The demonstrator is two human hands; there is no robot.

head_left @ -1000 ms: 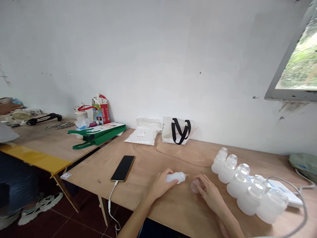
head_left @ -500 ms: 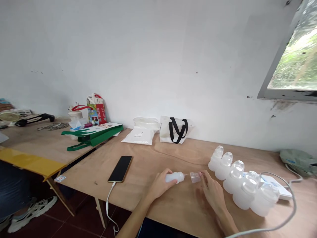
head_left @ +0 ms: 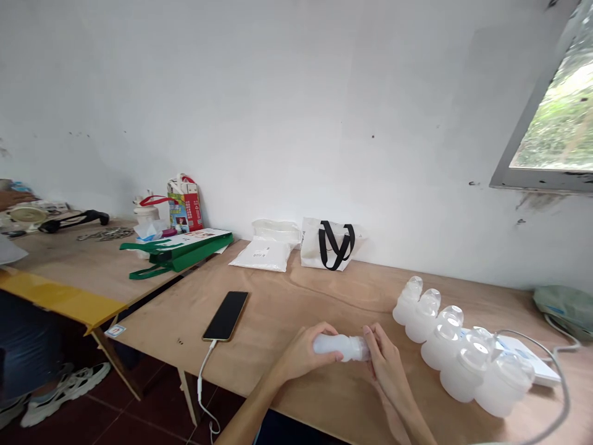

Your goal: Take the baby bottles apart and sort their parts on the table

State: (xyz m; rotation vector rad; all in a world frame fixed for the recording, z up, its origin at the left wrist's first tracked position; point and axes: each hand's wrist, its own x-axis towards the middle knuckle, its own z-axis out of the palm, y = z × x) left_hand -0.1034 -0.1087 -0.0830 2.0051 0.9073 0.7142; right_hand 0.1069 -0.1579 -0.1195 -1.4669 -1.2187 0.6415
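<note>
A wooden table (head_left: 296, 296) stands against a white wall (head_left: 278, 123), with a window (head_left: 551, 117) at the right; on the table lie a black phone (head_left: 225, 316) with its white cable (head_left: 200, 386), a white packet (head_left: 260, 255) and a tote bag (head_left: 330, 245) with black handles; a row of white bottles (head_left: 445, 346) stands at the right; the small bottle (head_left: 340, 347) is held sideways between both hands, near that row; the left hand (head_left: 303, 355) closes around its body; the right hand (head_left: 383, 358) grips its clear end narrowly with the fingers.
</note>
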